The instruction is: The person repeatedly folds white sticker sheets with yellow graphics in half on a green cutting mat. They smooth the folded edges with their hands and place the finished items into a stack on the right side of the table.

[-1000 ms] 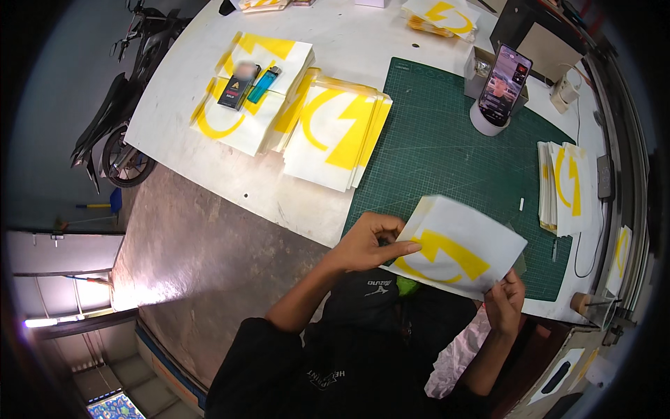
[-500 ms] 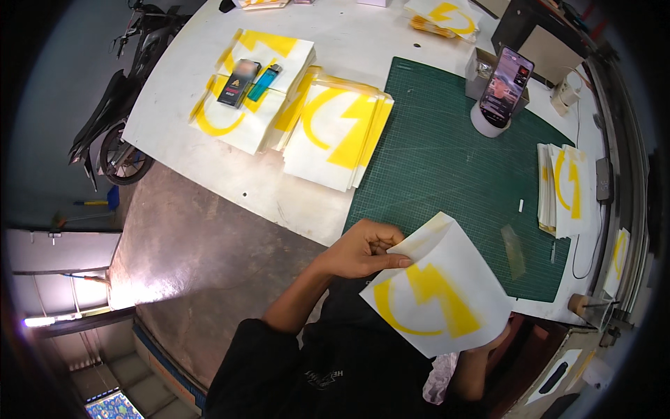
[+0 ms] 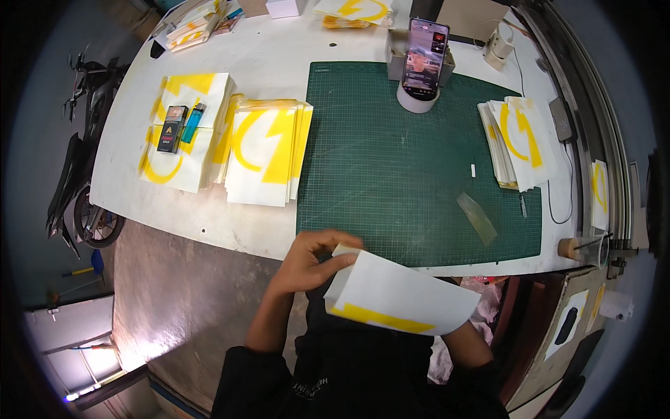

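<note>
A: And the sheet (image 3: pixel 412 290) is held up, tilted, in front of the dark shirt (image 3: pixel 349 370), right by the near edge of the table (image 3: pixel 258 223)!

B: How is it gripped?

A: By the left hand (image 3: pixel 314 260): the upper left corner is pinched between thumb and fingers. The right hand is hidden behind the sheet; only its forearm (image 3: pixel 469 343) is seen, so its grip cannot be told.

B: And the left end?

A: A narrow panel is set at an angle to the broad face there. Whether that is a fold or an open mouth cannot be made out.

B: What is called for, then?

A: A light pinch, it would seem, placed close to the edge so that the face is not creased. The far end is best supported too, lest it sag, and the yellow print (image 3: pixel 384 319) along the lower edge is best left unrubbed.

B: Elbow room?

A: Plenty: the clear strip (image 3: pixel 477 219) on the mat (image 3: pixel 391 174) and both nearer stacks, left (image 3: pixel 262 153) and right (image 3: pixel 516 143), are lying apart from the sheet.
</note>
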Available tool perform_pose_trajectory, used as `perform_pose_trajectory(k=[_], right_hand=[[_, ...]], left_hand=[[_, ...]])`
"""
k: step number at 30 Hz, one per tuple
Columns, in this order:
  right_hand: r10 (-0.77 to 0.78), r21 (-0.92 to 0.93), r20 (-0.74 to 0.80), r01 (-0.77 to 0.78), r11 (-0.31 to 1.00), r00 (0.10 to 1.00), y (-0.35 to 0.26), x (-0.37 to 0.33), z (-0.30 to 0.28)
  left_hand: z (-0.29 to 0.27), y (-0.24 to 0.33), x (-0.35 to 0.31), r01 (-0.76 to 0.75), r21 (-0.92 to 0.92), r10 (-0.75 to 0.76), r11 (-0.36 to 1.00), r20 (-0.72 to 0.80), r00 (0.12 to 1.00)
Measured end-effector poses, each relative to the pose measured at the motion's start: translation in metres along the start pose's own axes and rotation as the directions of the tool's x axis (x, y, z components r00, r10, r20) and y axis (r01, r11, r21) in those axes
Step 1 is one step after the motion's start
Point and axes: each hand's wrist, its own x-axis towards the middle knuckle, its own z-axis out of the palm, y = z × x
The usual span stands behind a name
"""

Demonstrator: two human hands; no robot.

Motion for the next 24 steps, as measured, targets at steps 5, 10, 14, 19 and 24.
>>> perform_pose_trajectory(k=[5,10,14,19,24], right_hand=[[-0.063,0.03,0.0,0.063,0.998,0.998,-0.019,0.014,-0.009],[-0.133,0.068,-0.009,0.134,0.989,0.991,-0.033,0.02,-0.014],[-0.242,0.079,-0.055,0.246,0.966,0.969,-0.057,0.003,-0.009],[-0.2,-0.602,-0.223,0.027,0.798,0.954,-0.097,-0.01,0.007],[-0.335,-0.326,-0.242,0.249,0.912,0.911,-0.1,0.003,0.006]], left_hand=[[0.028,0.005,-0.009,-0.132,0.035,0.133,0.991,-0.469,0.873],[0.036,0.014,-0.005,0.161,-0.148,-0.186,0.976,-0.178,0.966],[0.026,0.025,0.01,0.326,-0.119,-0.34,0.938,-0.121,0.933],[0.015,0.008,0.027,0.279,-0.328,-0.326,0.902,-0.096,0.941],[-0.003,-0.024,0.054,0.16,-0.237,-0.128,0.958,0.146,0.981]])
